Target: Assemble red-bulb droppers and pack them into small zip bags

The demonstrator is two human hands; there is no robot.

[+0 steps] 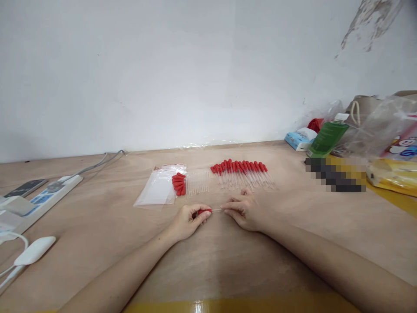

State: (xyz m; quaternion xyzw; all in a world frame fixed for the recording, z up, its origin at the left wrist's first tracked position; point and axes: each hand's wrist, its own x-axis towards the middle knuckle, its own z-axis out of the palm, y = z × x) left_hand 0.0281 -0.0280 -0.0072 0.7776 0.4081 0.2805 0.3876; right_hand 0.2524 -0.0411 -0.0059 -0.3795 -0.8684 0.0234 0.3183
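The red-bulbed dropper (pixel 209 211) sits over the near surface (pixel 195 274), its bulb (pixel 204 211) pinched in the left grip (pixel 189 221) and its slender clear tube (pixel 216 210) pinched in the right grip (pixel 243 214), presumably so opposed holds line both parts up straight.

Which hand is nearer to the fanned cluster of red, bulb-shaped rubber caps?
Left. The left hand is in front of the fanned cluster, slightly right; the right hand is also in front, but farther right.
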